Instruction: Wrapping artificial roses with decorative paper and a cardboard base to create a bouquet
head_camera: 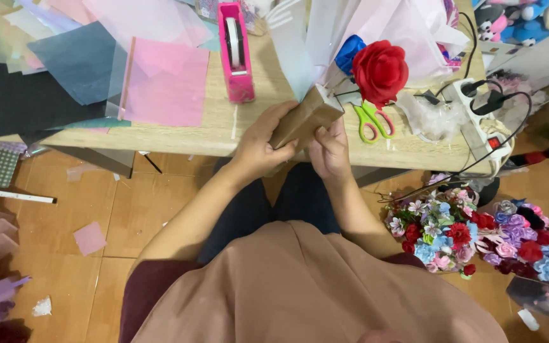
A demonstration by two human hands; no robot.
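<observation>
Over table edge, both hands gripping brown-wrapped bouquet

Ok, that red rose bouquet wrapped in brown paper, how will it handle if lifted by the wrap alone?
The bouquet probably feels light: paper wrap and a single red rose. It may be top-heavy, since the bloom and pale tissue flare above the narrow brown wrap. The wrap looks thin and could crease under a tight squeeze; the left hand and right hand both support it.
</observation>
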